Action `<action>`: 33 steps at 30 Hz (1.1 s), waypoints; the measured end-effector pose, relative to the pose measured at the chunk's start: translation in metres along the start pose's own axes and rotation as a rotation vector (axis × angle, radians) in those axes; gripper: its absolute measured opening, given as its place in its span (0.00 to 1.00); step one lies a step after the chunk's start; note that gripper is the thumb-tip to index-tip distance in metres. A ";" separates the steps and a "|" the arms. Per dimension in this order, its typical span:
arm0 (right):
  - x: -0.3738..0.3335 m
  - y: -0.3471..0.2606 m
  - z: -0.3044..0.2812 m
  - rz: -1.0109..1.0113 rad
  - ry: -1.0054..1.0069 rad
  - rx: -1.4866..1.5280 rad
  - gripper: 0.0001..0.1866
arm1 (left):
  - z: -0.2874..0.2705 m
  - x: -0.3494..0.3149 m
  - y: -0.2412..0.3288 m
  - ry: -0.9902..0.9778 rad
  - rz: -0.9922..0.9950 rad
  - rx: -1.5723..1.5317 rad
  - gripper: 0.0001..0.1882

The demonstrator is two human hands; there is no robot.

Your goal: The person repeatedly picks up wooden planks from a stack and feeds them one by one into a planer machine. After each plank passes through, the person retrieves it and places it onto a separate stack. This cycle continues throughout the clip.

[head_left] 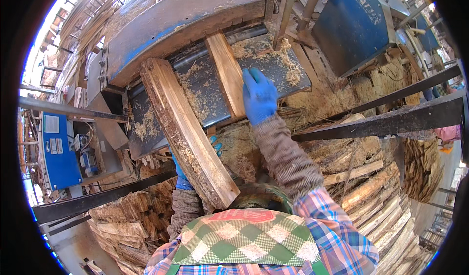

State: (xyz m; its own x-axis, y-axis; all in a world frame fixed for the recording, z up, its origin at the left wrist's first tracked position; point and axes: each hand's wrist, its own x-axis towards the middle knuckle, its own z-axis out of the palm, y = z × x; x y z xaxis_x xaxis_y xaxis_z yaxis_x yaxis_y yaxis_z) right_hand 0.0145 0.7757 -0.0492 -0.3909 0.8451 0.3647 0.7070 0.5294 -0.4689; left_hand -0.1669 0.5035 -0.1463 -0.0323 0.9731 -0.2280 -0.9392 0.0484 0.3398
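Observation:
A rough slab of wood [183, 123] with bark along its side slopes from the machine's opening toward my body. My left hand [180, 170], in a blue glove, grips this slab from beneath; most of the hand is hidden, with fingertips showing past the slab's right edge. To the right, a flatter wooden board [226, 72] lies on the dark metal machine bed [200, 79], its far end under the machine's hood. My right hand [260, 94], also gloved in blue, is closed against the right edge of that board.
The machine's grey hood [190, 18] spans the far side. Sawdust [293, 72] litters the bed. A blue metal housing [354, 28] stands at far right, a blue control box [61, 150] at left. Stacked wood [376, 192] lies on both sides, beside dark metal rails [386, 121].

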 end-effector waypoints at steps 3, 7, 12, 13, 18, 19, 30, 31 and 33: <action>0.057 0.010 0.033 -0.123 -0.067 -0.141 0.25 | 0.004 0.000 0.002 0.026 -0.014 0.015 0.58; 0.101 0.046 0.060 -0.104 0.046 -0.272 0.26 | 0.009 0.002 -0.001 -0.032 0.134 -0.105 0.57; 0.019 0.040 0.027 -0.038 -0.186 -0.127 0.28 | 0.050 -0.020 -0.001 -0.045 0.366 -0.053 0.52; -0.025 0.010 0.011 -0.095 -0.147 0.227 0.24 | 0.048 -0.036 0.003 -0.032 0.372 -0.085 0.52; -0.224 -0.061 0.007 0.283 -0.446 1.150 0.34 | 0.064 -0.074 0.003 0.146 0.268 -0.084 0.47; -0.236 -0.073 -0.006 0.489 -0.553 1.286 0.35 | 0.060 -0.082 0.004 0.205 0.251 -0.057 0.46; -0.222 -0.110 -0.026 0.430 -0.268 0.931 0.29 | 0.027 -0.067 0.022 0.186 0.184 -0.122 0.38; -0.223 -0.110 -0.017 0.385 -0.224 0.914 0.28 | 0.023 -0.065 0.029 0.178 0.179 -0.113 0.39; -0.222 -0.112 -0.003 0.320 -0.146 0.884 0.28 | 0.014 -0.061 0.038 0.203 0.166 -0.115 0.40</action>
State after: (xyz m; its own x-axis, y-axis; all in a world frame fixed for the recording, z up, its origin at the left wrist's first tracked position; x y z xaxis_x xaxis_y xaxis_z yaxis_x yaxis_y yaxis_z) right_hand 0.0237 0.5280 -0.0753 -0.3679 0.9291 0.0373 0.1145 0.0851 -0.9898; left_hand -0.1961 0.4489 -0.1069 -0.2459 0.8998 -0.3603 -0.9476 -0.1449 0.2846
